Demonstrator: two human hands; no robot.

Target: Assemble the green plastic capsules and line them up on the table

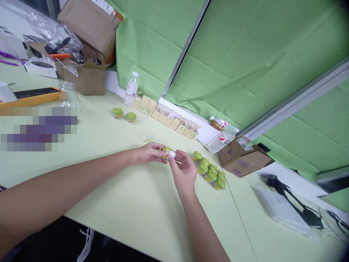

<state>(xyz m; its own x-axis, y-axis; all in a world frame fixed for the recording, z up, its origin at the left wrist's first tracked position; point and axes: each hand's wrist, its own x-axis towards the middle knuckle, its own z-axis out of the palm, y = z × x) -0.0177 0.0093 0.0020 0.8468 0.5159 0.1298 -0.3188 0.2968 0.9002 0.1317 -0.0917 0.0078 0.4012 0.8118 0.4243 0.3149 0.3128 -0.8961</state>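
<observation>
Between the thumb and fingers of my left hand [147, 153] is a small green lid [166, 150] with a cord loop. My right hand [185, 171] pinches a small white piece [172, 154] against the lid's side; its exact kind is hard to make out. Just beyond my hands lies a small clear plastic cup [147, 136] with a bit of yellow on it. Two green-lidded containers [117, 112] stand farther back on the left. To the right of my right hand, several more green-lidded containers [211, 174] are grouped together, some seemingly stacked.
A row of small open cardboard boxes [163, 115] lines the back of the table [131, 203], beside an upright water bottle [131, 90]. More bottles [222, 140] and a carton [242, 156] sit back right. At left are a clear jar [69, 97] and a filled carton [87, 76].
</observation>
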